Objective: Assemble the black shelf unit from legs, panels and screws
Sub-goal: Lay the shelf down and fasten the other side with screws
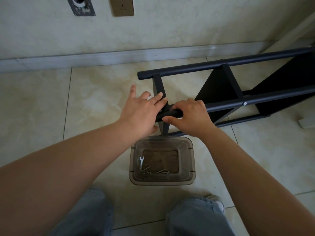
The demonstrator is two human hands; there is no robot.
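The black shelf unit (pixel 219 86) lies on its side on the tiled floor, its legs running left to right. My right hand (pixel 190 116) grips the near upper leg (pixel 170 114) close to its left end, fingers over the top and thumb underneath. My left hand (pixel 141 111) rests with straight fingers on the end panel's black edge (pixel 159 86) beside that leg. A silver screw head (pixel 245 103) shows further right on the same leg. The far leg (pixel 187 68) lies nearer the wall.
A clear plastic box (pixel 134 160) stands on the floor in front of my knees, holding a small silver wrench (pixel 141 161), loose screws (pixel 162 171) and nuts (pixel 146 172). The wall with a skirting board (pixel 85 60) and a socket (pixel 121 5) is behind. A white object (pixel 306 122) lies at right.
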